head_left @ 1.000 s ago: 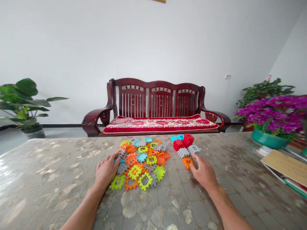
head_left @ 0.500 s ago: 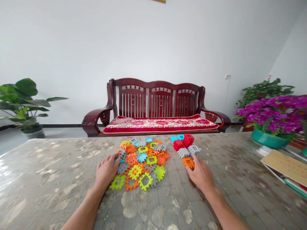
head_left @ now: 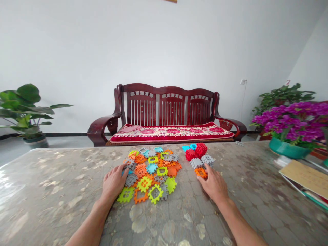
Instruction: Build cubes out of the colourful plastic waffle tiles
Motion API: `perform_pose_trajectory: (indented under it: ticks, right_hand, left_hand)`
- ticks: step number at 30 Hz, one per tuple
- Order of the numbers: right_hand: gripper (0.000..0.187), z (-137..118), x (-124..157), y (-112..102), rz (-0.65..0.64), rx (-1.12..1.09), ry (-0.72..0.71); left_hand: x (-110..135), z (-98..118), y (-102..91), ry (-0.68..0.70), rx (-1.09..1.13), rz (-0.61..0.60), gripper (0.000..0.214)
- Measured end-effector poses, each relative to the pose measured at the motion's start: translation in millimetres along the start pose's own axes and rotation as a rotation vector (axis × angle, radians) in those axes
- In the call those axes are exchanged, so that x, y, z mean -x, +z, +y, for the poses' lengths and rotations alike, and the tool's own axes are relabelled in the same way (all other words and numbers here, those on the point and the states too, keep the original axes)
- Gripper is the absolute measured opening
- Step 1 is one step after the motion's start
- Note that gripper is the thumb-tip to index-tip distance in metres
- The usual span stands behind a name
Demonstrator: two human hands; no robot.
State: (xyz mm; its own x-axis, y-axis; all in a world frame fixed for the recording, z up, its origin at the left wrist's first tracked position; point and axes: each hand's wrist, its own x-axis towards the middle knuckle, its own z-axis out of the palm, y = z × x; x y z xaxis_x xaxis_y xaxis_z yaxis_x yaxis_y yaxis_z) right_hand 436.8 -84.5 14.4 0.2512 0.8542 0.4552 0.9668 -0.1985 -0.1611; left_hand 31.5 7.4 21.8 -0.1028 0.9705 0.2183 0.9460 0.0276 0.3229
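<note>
Right hand has crept forward and left since a second ago; the orange tile has gone a little farther up the table with it. Left hand unchanged.

Nearest: both my forearms come in over the marbled table. Left hand lies palm down, fingers loosely spread, tips resting on the near left edge of the tile pile, a heap of flat notched pieces in orange, lime, grey and blue. Right hand pinches the orange tile, thumb at its near edge, fingers over its far right corner; cannot tell whether it is off the table.

Just beyond the orange tile: two grey tiles, then a red assembled lump with blue pieces beside it, well apart from the big pile.

Far right: papers, purple flowers in a teal pot. Behind the table: wooden bench with red cushion. Far left: leafy plant.
</note>
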Motion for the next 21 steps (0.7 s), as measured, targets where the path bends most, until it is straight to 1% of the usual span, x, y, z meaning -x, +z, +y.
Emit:
perform_pose_trajectory:
  ticks: [6, 8, 10, 13, 16, 19, 21]
  right_hand:
    - [0.053, 1, 0, -1, 0.025, -0.009, -0.014]
    - [0.049, 0, 1, -3, 0.059, -0.012, -0.034]
    - [0.041, -3, 3, -4, 0.087, -0.061, -0.079]
    - [0.032, -16, 8, -1, 0.071, -0.219, -0.177]
    - [0.031, -35, 11, 4, 0.022, -0.366, -0.247]
    - [0.032, -55, 9, 7, -0.046, -0.448, -0.324]
    - [0.029, -66, 3, 8, -0.098, -0.466, -0.37]
  left_hand:
    - [0, 0, 1.2, -0.004, -0.005, -0.004, 0.047]
    - [1, -1, 1.6, -0.002, -0.012, 0.001, 0.047]
    - [0, -1, 2.4, 0.0, -0.013, 0.007, 0.046]
    - [0, -2, 4.6, -0.004, -0.008, 0.003, 0.046]
    - [-1, -4, 6.1, -0.003, -0.003, -0.006, 0.046]
    - [-1, -3, 5.4, 0.0, -0.004, -0.013, 0.047]
    - [-1, -3, 4.2, 0.0, -0.004, -0.013, 0.047]
